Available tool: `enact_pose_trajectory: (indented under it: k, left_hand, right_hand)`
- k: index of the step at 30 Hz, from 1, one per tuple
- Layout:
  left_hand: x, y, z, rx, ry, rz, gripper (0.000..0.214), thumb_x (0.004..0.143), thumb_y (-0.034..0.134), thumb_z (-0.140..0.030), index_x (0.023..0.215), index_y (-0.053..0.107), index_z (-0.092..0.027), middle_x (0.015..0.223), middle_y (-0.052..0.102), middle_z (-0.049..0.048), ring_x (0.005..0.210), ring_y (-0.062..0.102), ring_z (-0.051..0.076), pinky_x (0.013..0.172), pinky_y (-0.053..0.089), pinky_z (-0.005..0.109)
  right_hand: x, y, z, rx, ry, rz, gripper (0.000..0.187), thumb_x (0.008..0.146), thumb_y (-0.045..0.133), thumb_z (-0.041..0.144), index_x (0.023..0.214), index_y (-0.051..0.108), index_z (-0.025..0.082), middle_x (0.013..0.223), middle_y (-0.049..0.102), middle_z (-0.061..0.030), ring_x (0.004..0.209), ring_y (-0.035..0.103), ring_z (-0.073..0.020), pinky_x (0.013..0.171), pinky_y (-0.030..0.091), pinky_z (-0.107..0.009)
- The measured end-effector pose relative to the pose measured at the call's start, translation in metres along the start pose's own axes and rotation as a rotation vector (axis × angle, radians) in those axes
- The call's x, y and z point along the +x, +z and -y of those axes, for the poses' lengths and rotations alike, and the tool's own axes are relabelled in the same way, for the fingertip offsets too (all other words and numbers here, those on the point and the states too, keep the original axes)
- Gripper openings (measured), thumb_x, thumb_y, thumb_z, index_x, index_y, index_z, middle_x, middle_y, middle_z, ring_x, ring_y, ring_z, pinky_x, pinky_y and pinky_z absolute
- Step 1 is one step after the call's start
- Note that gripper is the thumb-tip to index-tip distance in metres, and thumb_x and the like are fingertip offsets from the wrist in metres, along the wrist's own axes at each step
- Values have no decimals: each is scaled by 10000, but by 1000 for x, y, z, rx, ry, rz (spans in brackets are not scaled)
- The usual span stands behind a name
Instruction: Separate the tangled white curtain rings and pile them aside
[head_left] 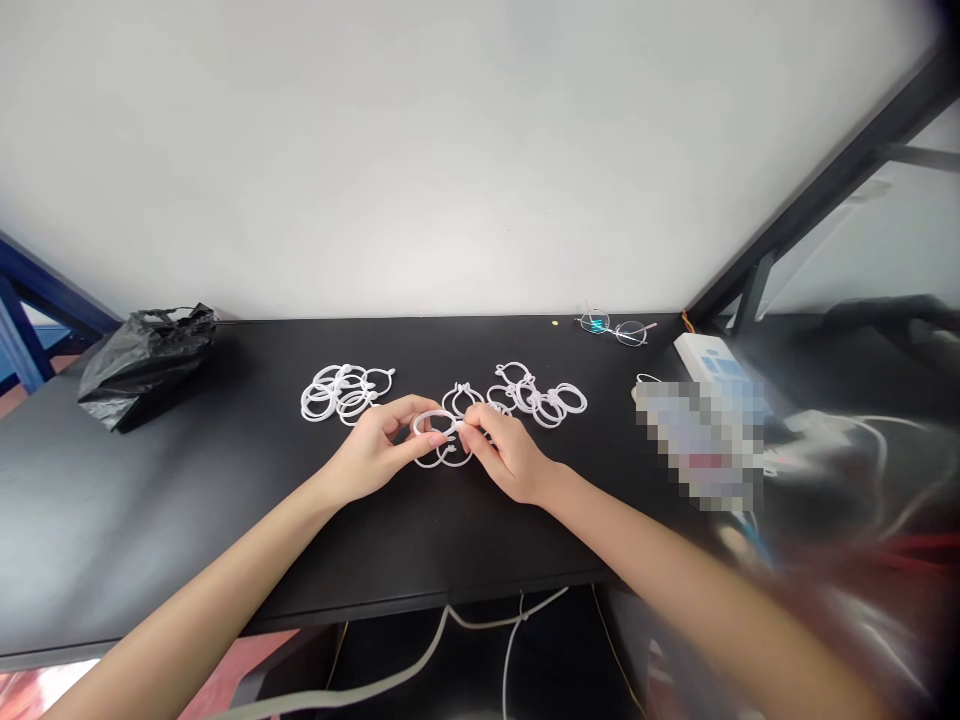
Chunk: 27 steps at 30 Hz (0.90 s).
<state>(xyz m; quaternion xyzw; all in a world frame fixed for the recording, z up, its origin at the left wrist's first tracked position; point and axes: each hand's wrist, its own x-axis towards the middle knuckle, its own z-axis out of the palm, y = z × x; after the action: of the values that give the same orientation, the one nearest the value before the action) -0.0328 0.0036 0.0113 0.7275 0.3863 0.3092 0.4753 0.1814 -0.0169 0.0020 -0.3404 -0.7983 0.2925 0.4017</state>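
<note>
Head view, looking down at a black surface against a pale wall.

Hands: left hand and right hand meet at mid-surface, near its front half. Both sets of fingers are pinched on one white ring. The left fingers grip its near side, the right fingers its right edge. The ring is lifted just above the surface, between the two hands. Directly beneath it lie two joined rings, partly hidden by the fingertips.

Other rings, all white and loose on the surface:
- left heap, overlapping hoops, just behind the left hand
- small pair right behind the held ring
- right cluster, behind the right hand, spread wider than the left heap

Containers: only one, a black plastic bag at the far left of the surface, well apart from the rings. It is crumpled, with its mouth bunched up; contents cannot be seen.

Far right edge: spectacles lying by the wall and a white device with blue markings near them. A pixelated patch covers whatever sits just in front of that device. Right margin is blurred.

Below the front edge, pale cables hang.
</note>
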Motion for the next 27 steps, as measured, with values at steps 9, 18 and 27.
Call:
enact_pose_trajectory:
  k: [9,18,27]
  left_hand:
    - [2,-4,-5,223,107,-88,294,888,614,-432,1058,622,-193,861,623,17,800,583,166,744,467,297]
    - [10,-44,22,924,112,-555,359,860,608,-495,1055,649,-196,1102,623,97,1013,554,289,914,441,435]
    - [9,-48,39,1106,-99,-427,452,910,509,-497,1234,632,-207,1343,519,166,1240,452,403,957,428,562]
  right_hand:
    - [4,-1,-3,-37,-70,-118,213,977,453,236,767,428,213,698,463,20,595,444,-117,582,388,-267]
    - [3,-4,-4,-79,-78,-279,179,941,512,233,772,457,213,685,510,18,613,498,-125,600,421,-279]
    - [4,-2,-2,-95,-94,-267,133,935,522,250,808,511,213,707,577,4,639,567,-131,597,479,-274]
